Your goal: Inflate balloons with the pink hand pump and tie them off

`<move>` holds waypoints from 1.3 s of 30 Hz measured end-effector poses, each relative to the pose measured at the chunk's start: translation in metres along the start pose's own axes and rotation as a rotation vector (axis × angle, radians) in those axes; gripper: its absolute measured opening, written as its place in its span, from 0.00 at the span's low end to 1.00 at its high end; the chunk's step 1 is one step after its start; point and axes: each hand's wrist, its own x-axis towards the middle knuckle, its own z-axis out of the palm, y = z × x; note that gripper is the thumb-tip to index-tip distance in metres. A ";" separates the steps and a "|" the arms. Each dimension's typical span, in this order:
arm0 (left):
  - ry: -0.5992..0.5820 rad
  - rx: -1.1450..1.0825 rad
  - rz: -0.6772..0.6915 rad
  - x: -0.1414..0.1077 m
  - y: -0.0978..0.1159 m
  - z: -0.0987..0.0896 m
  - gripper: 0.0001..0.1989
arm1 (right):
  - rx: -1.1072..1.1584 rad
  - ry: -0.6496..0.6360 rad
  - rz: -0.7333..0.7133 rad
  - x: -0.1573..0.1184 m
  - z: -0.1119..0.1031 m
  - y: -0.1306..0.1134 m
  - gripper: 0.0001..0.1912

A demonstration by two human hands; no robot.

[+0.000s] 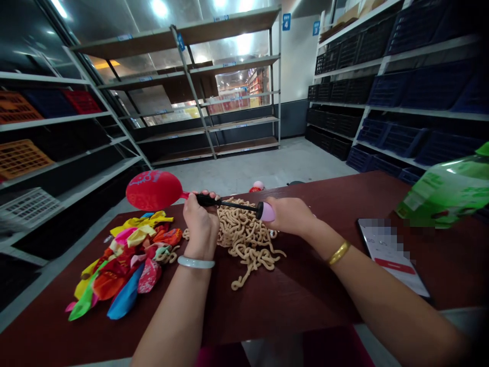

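A red balloon (pixel 155 190), partly inflated, sits on the end of a black hand pump (pixel 240 205) with a lilac handle (pixel 268 212). My left hand (pixel 201 216) is closed around the pump's front end beside the balloon's neck. The fingers of my right hand (pixel 288 216) are wrapped round the lilac handle. Beneath the pump lies a tangled heap of beige, cord-like strands (pixel 244 234) on the dark red table (pixel 305 285). A pile of limp, multicoloured balloons (pixel 126 260) lies to the left of my left wrist.
At the right of the table are a phone (pixel 391 255) and a green and clear plastic package (pixel 446 191). Metal shelving (pixel 194 92) stands behind, with racks of dark crates (pixel 405 86) at the right and an orange crate (pixel 23 158) at the left.
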 end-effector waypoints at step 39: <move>-0.151 -0.003 -0.065 -0.055 -0.026 0.023 0.10 | 0.135 -0.056 -0.024 -0.003 0.000 -0.007 0.24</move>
